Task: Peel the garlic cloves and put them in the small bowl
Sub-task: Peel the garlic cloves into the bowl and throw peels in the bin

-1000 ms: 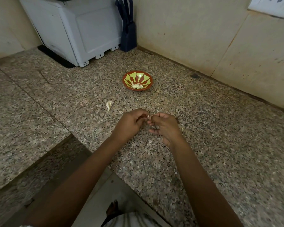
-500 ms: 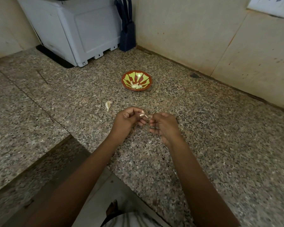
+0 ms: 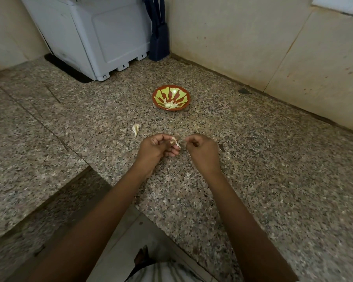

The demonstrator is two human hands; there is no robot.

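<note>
We can read no words, brands or numbers anywhere. The only marks we make out are small dark ones, perhaps arrows, on the bottom tabs of the white appliance [image 3: 90, 37] by the wall.

Both bare forearms reach forward side by side, with the hands close together but apart. The left hand [image 3: 157, 148] is curled, its thumb and fingers [image 3: 174, 153] pinching a garlic clove [image 3: 177, 142] at the tips. The right hand [image 3: 203, 152] is curled too, thumb against forefinger; whether it pinches anything is unclear.
</note>
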